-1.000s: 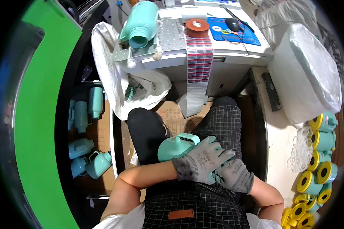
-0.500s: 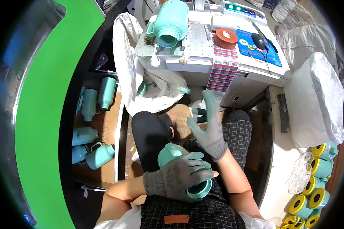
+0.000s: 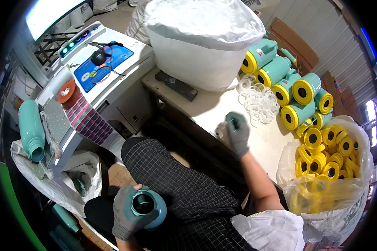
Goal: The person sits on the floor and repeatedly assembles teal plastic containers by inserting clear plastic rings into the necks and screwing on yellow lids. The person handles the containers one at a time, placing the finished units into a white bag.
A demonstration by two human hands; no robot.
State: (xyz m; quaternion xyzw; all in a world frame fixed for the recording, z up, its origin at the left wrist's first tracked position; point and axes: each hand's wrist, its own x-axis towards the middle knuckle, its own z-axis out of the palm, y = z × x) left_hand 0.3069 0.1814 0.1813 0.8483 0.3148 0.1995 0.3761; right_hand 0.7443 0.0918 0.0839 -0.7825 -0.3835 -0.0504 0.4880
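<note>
A pale bench point(image 3: 205, 111) stretches from the middle of the frame toward the right; a second, white bench point(image 3: 107, 90) fills the upper left; a big white sack point(image 3: 192, 60) stands on the pale bench at top centre; at the right edge, a clear plastic bag point(image 3: 285, 169) bulges with yellow caps point(image 3: 320, 161); above it, yellow-ended bottles point(image 3: 303, 113) cluster at upper right; the teal bottle point(image 3: 161, 209) sits at lower left of centre, over the person's lap, its open mouth facing up; the gloved left hand point(image 3: 127, 213) wraps around its side, near the mouth; the gloved right hand point(image 3: 238, 136) hangs right of centre over the pale bench, fingers partly curled, and one cannot tell whether it grips anything; the tangled white rings point(image 3: 259, 104) lie near it; a black mouse point(image 3: 99, 57) rests on the blue mat point(image 3: 119, 52), upper left.
</note>
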